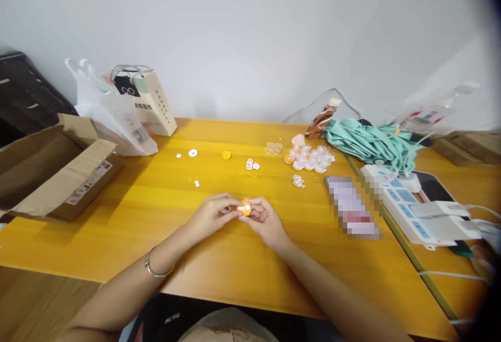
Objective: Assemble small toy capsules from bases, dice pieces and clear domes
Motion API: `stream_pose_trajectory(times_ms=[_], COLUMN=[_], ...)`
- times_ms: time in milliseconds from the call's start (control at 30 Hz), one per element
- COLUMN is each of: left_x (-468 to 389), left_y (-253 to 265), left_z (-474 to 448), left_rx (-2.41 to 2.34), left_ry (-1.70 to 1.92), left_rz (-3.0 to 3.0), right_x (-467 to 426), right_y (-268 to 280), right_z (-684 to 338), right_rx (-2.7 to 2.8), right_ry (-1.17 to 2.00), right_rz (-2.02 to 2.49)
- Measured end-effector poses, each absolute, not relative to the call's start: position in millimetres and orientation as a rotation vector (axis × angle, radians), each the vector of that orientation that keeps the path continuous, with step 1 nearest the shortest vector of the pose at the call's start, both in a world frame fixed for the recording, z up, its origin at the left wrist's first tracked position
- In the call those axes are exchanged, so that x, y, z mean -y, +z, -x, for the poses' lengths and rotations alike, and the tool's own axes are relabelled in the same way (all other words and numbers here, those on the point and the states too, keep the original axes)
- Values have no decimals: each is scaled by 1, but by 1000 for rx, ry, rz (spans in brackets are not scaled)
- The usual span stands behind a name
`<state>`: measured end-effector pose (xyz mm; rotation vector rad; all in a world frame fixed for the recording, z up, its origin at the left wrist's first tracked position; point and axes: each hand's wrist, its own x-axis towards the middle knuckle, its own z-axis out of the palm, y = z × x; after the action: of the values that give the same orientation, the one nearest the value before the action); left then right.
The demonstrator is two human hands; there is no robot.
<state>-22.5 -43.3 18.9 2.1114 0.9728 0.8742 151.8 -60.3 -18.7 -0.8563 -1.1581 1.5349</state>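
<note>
A small round orange piece with white parts on its face (pixel 246 208) is held above the table, near the middle of the view. My left hand (pixel 213 214) pinches it from the left with thumb and fingertips. From the other side, my right hand (pixel 268 223) grips its edge between thumb and fingers. Beside the left fingers shows a small clear ring-like part (pixel 225 209); whether that hand touches it I cannot tell. Farther back lie a yellow round part (pixel 226 155), white gear-like pieces (pixel 250 164), more white lacy pieces (pixel 298 180) and a white disc (pixel 193 152).
Clustered clear-and-orange round cases (pixel 311 159) sit at the back right, near a brown bottle (pixel 323 119) and a teal folded cloth (pixel 371 141). A phone (pixel 350 206) and a power strip (pixel 407 211) lie right. An open cardboard box (pixel 90 185) and a plastic bag (pixel 113 117) stand left.
</note>
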Motion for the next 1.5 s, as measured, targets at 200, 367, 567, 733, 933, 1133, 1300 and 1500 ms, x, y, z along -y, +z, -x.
stream_pose_trajectory(times_ms=[200,367,567,733,933,1133,1300,1500], left_x=[44,47,53,51,49,50,53,54], left_y=[19,12,9,6,8,14,17,14], left_z=[23,20,18,22,27,28,26,29], left_rx=[-967,-1072,-1116,-1012,-927,-883,-899,-901], left_ry=[850,793,692,787,786,741,590,617], left_rz=[-2139,-2354,-2763,-2802,-2726,-2927,-3011,-2970], right_x=[60,61,61,62,60,61,61,59], right_y=[-14,-21,-23,-18,-15,-13,-15,-14], right_z=[-152,-147,-147,-149,-151,-153,-154,-158], right_rx=[1095,1127,1146,1089,1057,1018,1009,1097], right_ry=[1560,1519,1480,1537,1565,1572,1599,1615], right_rz=[919,931,954,962,971,1002,985,930])
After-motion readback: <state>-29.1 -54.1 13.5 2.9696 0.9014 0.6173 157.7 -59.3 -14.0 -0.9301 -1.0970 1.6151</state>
